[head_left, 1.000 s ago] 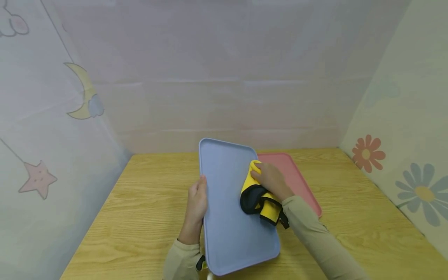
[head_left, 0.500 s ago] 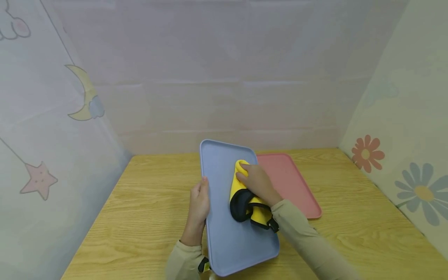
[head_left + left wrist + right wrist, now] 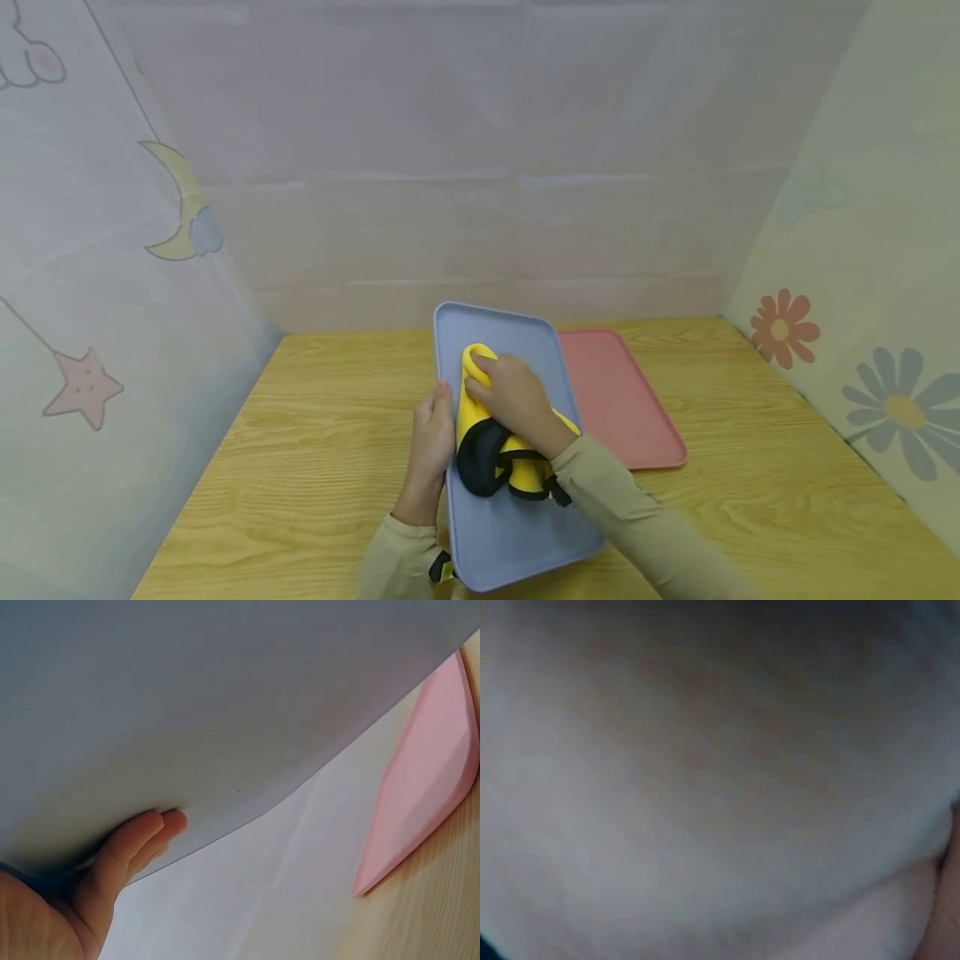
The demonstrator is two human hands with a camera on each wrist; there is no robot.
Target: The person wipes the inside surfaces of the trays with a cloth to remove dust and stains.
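Observation:
My left hand grips the long left side of a blue tray, thumb along the rim. In the left wrist view, fingers lie against the pale underside of the tray. The tray is tilted up toward me above the table. My right hand holds a bunched yellow cloth item with black trim and a black patch against the tray's inner face. What kind of item it is, I cannot tell. A blurred pale surface fills most of the right wrist view.
A pink tray lies on the wooden table, behind and to the right of the blue one. Pale printed sheets close off the back and both sides.
My right hand has slid leftward across the blue tray with the yellow cloth item. The left hand and the tray have shifted very slightly right.

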